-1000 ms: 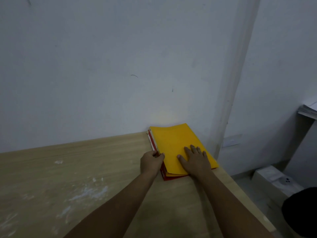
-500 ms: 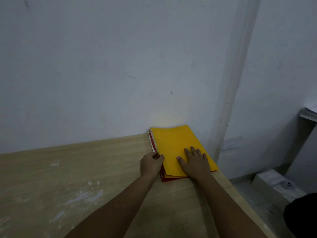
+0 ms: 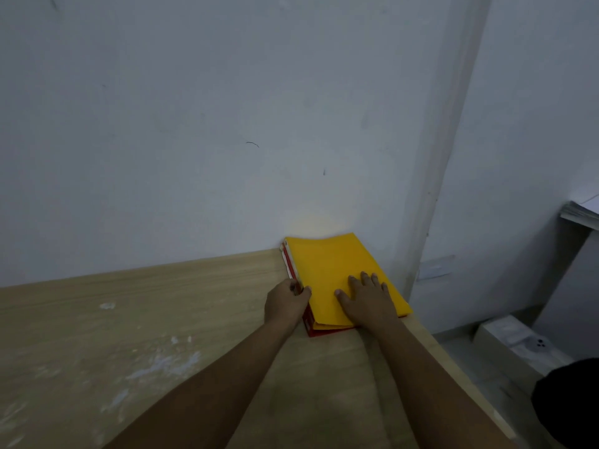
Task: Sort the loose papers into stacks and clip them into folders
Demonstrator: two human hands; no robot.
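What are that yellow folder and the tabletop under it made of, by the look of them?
The yellow folder looks like thin matte card or plastic: flat colour, no gloss, far edge slightly bowed. It could be either. The pale wooden tabletop shows straight, printed-looking grain, so probably laminate rather than solid wood, with white powdery smears on its dull surface.
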